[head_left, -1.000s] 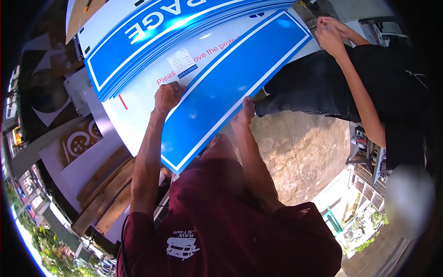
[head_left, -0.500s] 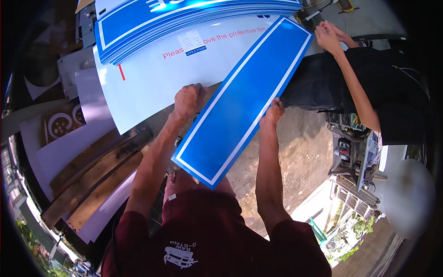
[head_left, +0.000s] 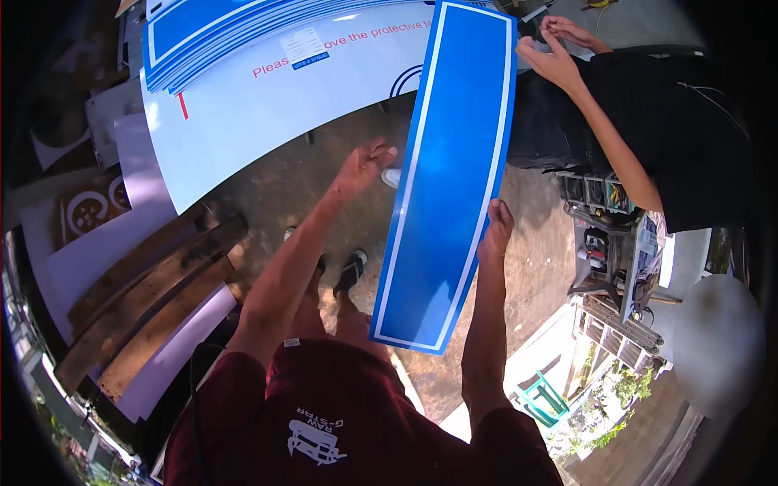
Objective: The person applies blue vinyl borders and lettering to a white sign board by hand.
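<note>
A long blue panel with a white border line (head_left: pixel 454 162) hangs in front of me, tilted slightly to the right at its top. My right hand (head_left: pixel 496 231) grips its right edge, thumb on the face. To the left of the panel is my left hand (head_left: pixel 369 166), off the panel, fingers apart and partly curled, nothing visible in it. Behind, a stack of blue panels (head_left: pixel 219 36) lies on a white sheet with red lettering (head_left: pixel 219 138).
Another person in black (head_left: pixel 648 121) stands at the right, both hands raised near the panel's top right edge. Wooden boards (head_left: pixel 154 300) lie at the left. A shelf (head_left: pixel 608 243), a ladder (head_left: pixel 620 336) and a green chair (head_left: pixel 545 401) are at the right.
The blue panel has swung more upright. My left hand has moved up and right and its fingers have spread. The other person's hands have moved apart, and the view has shifted.
</note>
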Action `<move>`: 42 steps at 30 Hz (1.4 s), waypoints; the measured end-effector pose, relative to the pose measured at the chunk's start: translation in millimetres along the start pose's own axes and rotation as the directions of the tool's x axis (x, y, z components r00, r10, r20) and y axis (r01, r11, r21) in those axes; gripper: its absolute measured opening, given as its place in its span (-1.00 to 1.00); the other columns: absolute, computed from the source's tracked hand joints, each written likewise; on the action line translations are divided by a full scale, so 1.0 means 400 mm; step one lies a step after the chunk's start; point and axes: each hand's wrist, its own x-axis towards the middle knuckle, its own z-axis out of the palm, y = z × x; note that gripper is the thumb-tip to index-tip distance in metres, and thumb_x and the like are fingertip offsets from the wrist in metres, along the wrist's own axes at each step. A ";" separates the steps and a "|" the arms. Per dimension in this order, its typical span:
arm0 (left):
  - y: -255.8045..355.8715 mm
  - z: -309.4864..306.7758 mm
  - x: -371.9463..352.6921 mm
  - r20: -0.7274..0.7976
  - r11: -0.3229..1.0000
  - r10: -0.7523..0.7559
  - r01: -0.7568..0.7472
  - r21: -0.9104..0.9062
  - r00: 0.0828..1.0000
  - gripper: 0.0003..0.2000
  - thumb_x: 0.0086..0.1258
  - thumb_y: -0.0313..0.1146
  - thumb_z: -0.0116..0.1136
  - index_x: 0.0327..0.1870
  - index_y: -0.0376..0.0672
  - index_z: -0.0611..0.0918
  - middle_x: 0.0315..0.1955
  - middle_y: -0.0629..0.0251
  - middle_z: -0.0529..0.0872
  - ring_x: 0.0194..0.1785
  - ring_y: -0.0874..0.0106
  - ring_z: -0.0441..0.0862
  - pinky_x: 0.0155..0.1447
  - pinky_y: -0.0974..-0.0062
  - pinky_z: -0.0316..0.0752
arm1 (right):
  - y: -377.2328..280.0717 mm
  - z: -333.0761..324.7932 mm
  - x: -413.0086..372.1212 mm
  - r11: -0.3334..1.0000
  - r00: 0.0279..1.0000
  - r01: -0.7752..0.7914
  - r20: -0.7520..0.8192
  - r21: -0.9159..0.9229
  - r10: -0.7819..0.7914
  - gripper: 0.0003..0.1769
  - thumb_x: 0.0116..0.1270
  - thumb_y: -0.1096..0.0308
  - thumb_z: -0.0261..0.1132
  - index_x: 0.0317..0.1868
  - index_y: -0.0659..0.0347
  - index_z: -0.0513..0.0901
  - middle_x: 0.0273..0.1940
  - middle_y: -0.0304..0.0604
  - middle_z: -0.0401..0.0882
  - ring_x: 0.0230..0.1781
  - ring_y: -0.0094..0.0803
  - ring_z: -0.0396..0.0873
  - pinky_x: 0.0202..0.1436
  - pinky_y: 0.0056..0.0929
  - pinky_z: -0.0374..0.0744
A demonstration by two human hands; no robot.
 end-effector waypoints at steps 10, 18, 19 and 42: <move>0.017 0.036 -0.225 0.198 0.903 -0.092 0.165 -0.396 0.976 -0.55 0.63 -0.08 0.04 0.33 -0.23 0.52 -0.03 0.14 0.79 0.03 0.32 0.79 0.12 0.16 0.72 | -0.064 -0.151 -0.164 0.979 0.959 -0.099 0.245 -0.177 0.141 -0.75 0.58 0.22 0.22 -0.19 0.22 0.66 -0.36 -0.45 0.50 -0.32 -0.66 0.39 -0.19 -0.60 0.41; -0.065 -0.146 -0.501 0.180 0.735 -0.064 0.168 -0.657 0.982 -0.74 0.62 -0.26 0.07 0.07 -0.21 0.70 -0.02 0.05 0.79 0.00 0.16 0.80 0.05 0.05 0.76 | -0.119 -0.017 -0.176 0.902 0.784 0.035 0.571 -0.430 0.242 -0.68 0.59 0.17 0.19 -0.20 0.28 0.61 -0.40 -0.41 0.44 -0.32 -0.64 0.34 -0.20 -0.58 0.37; -0.083 -0.167 -0.532 0.147 0.724 -0.066 0.149 -0.673 0.987 -0.75 0.61 -0.27 0.08 0.06 -0.20 0.71 -0.03 0.04 0.79 0.00 0.15 0.80 0.06 0.04 0.76 | -0.134 0.014 -0.176 0.886 0.753 0.069 0.607 -0.459 0.256 -0.67 0.59 0.16 0.18 -0.18 0.29 0.62 -0.39 -0.37 0.46 -0.31 -0.62 0.36 -0.19 -0.55 0.39; 0.034 -0.340 -0.663 -0.498 0.534 0.057 -0.448 -0.717 0.865 -0.76 0.56 -0.25 0.17 0.09 -0.17 0.63 0.04 0.17 0.73 0.16 0.02 0.70 0.15 0.00 0.72 | -0.356 0.898 0.069 0.623 0.089 0.744 0.960 -0.242 0.266 -0.59 0.53 -0.02 0.18 -0.21 0.12 0.76 -0.32 -0.11 0.67 -0.15 -0.27 0.61 0.03 -0.07 0.47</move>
